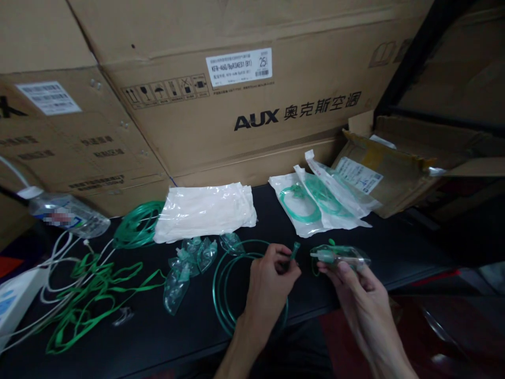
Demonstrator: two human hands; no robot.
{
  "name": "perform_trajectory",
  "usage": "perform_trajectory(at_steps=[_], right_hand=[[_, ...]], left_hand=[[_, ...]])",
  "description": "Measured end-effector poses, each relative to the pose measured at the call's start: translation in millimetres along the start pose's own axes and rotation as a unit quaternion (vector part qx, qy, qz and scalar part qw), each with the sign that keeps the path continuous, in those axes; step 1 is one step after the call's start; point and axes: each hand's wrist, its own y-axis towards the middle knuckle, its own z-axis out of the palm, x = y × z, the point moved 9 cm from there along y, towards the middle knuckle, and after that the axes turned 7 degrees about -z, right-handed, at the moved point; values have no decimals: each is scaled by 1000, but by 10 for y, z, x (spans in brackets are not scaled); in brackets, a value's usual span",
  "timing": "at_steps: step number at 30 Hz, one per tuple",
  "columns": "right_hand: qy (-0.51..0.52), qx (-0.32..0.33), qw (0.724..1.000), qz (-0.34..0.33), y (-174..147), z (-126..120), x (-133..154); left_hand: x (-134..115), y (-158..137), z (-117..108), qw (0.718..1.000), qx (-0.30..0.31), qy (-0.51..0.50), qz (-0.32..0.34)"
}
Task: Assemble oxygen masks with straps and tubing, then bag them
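My left hand [272,281] pinches the connector end of a green oxygen tube [224,287], whose coils lie on the black table under my wrist. Between the thumb and fingers of my right hand [357,287] is a clear green oxygen mask [347,254], its pale connector pointing left toward the tube end. A gap separates the tube's end from the mask. Left of the coils rests a cluster of similar masks [192,260]. Behind my hands lie sealed packs [310,226] with green tubing inside.
A white stack of packaging [205,208] lies at the back, beside another green tubing coil [136,223]. Green elastic straps [94,300] and white cables are tangled at left, near a plastic bottle [71,213] and a white box [18,302]. Cardboard boxes [189,131] stand behind.
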Motion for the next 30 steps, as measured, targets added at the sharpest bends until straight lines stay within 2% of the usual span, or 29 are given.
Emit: perform_trajectory(at_steps=[3,6,9,12,19,26,30], right_hand=[[-19,24,999,-11,86,83,123],[-52,63,997,3,152,186,191],[-103,118,987,30,170,307,211],[-130,158,979,23,159,416,271],[-160,160,974,8,126,435,351],[-254,215,943,-21,141,487,439],[-250,206,946,-24,110,452,412]], left_hand=[[95,-118,-3,991,40,-126,15],[128,-246,-88,976,43,-212,29],[99,-338,-188,977,30,-207,46],[92,-384,-235,975,31,-214,47],[78,-420,-243,976,56,-202,64],[47,-451,-268,973,88,-203,61],[68,-455,-246,968,87,-230,57]])
